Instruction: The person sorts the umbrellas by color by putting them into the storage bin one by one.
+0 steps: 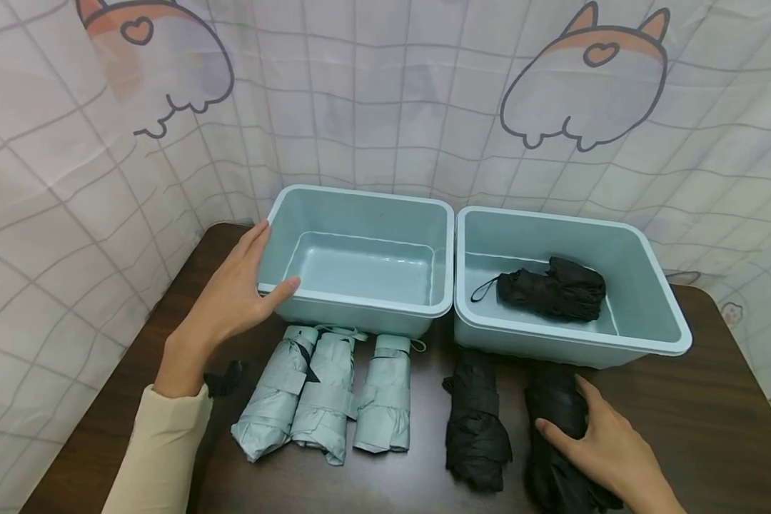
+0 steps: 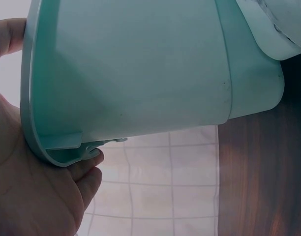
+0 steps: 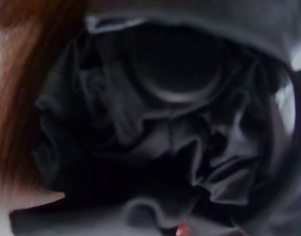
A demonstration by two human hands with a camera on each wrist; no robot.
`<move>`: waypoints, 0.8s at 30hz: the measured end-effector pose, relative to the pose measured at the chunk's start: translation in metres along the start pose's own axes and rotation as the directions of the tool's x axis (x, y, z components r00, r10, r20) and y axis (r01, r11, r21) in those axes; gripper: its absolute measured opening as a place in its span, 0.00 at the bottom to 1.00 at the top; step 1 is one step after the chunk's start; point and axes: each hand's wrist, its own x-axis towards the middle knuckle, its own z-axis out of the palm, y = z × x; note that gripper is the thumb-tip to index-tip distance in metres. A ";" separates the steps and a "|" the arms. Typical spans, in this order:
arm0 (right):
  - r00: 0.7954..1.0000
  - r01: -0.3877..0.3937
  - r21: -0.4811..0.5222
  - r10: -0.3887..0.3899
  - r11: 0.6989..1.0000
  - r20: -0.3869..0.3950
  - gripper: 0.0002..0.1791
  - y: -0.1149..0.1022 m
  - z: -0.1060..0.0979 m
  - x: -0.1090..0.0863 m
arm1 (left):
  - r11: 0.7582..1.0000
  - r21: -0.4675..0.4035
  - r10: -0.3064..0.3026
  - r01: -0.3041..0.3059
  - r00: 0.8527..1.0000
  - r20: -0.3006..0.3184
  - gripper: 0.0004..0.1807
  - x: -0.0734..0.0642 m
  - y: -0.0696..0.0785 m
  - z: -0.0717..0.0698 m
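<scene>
At the left front corner of the left light-blue bin (image 1: 353, 303), my left hand (image 1: 234, 285) rests with its thumb over the front rim and straight fingers along the left side. In the left wrist view, the fingers (image 2: 89, 184) lie against the bin's outer edge. Low on the right, my right hand (image 1: 610, 450) holds a black folded umbrella (image 1: 555, 407), thumb across its top and fingers along its right side. Dark crumpled fabric (image 3: 140, 113) fills the blurred right wrist view. Left of it lies another black folded umbrella (image 1: 477, 428).
The right light-blue bin (image 1: 572, 343) contains a black folded umbrella (image 1: 552, 291) with a wrist loop. Three pale green folded umbrellas (image 1: 382, 407) lie before the left bin. A patterned curtain (image 1: 385, 93) hangs behind the dark wooden table (image 1: 694, 400).
</scene>
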 end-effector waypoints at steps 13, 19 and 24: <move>0.997 -0.061 -0.032 0.062 0.998 0.053 0.68 0.002 -0.003 0.000 | 1.000 0.015 0.010 -0.010 1.000 0.003 0.55 0.000 0.003 -0.003; 0.998 -0.049 -0.034 0.051 0.998 0.048 0.71 0.002 -0.001 0.000 | 1.000 0.018 0.008 -0.008 1.000 0.000 0.55 0.000 0.003 -0.002; 0.999 -0.027 -0.031 0.028 0.999 0.035 0.71 0.004 0.000 0.001 | 1.000 0.018 0.007 -0.007 1.000 0.001 0.55 0.001 0.003 -0.003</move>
